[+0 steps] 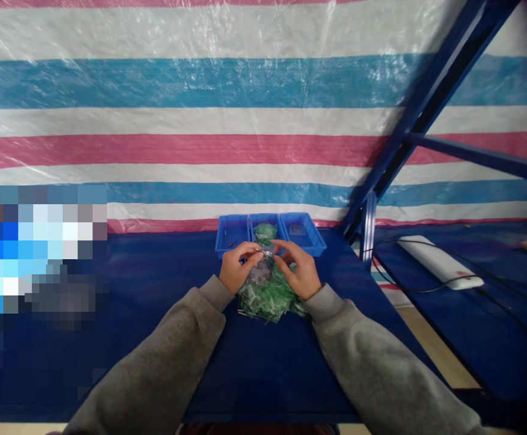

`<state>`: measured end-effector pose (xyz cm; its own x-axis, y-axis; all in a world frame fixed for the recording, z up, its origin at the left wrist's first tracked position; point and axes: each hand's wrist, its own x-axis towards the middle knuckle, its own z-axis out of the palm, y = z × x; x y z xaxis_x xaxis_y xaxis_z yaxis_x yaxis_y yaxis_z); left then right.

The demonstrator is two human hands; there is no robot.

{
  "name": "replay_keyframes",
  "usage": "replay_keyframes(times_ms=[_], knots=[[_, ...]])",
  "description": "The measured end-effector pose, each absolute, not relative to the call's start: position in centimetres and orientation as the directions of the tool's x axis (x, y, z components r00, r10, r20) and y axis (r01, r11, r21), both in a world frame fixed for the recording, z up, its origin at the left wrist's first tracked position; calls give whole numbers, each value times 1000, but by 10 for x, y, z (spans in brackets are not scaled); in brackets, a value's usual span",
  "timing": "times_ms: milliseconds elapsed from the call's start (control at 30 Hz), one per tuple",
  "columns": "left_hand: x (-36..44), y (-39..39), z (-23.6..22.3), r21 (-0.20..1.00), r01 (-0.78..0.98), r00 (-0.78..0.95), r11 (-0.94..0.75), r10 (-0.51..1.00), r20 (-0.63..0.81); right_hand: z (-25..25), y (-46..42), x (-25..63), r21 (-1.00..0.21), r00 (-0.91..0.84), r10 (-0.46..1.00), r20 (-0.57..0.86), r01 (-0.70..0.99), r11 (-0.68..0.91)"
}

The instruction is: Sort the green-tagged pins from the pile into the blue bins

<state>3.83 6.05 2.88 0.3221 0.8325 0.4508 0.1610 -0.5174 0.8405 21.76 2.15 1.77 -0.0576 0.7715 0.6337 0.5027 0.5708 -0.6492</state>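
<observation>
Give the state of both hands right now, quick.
Left hand: closed, apparently pinching a clear plastic piece.
Right hand: curled beside the same piece; whether it grips cannot be told.

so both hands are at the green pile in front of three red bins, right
Not quite: the head view shows three blue bins, not red ones. The left hand and right hand are at the green pile in front of them.

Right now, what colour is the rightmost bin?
The bin is blue, clearest in the head view.
</observation>
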Motion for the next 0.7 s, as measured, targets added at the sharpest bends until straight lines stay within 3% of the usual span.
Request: replay_keyframes(times_ms=[167, 300, 400, 533, 700], knots=[[41, 59, 32, 948, -27, 302, -317, 902, 310, 17, 23, 219, -555, -158, 715, 681, 525, 645], [41, 56, 34, 946, -44, 338, -320, 887, 316, 16, 24, 218, -542, -127, 710, 693, 558, 628], [37, 57, 33, 917, -10, 273, -400, 881, 387, 18, 24, 219, -613, -105, 762, 639, 529, 587], [32, 62, 30, 891, 45, 98, -451, 890, 445, 17, 28, 224, -840, 0, 888, 460, 325, 435], [33, 64, 24, 895, 46, 150, -444, 889, 433, 15, 39, 230, -956, 285, 922, 262, -53, 287]])
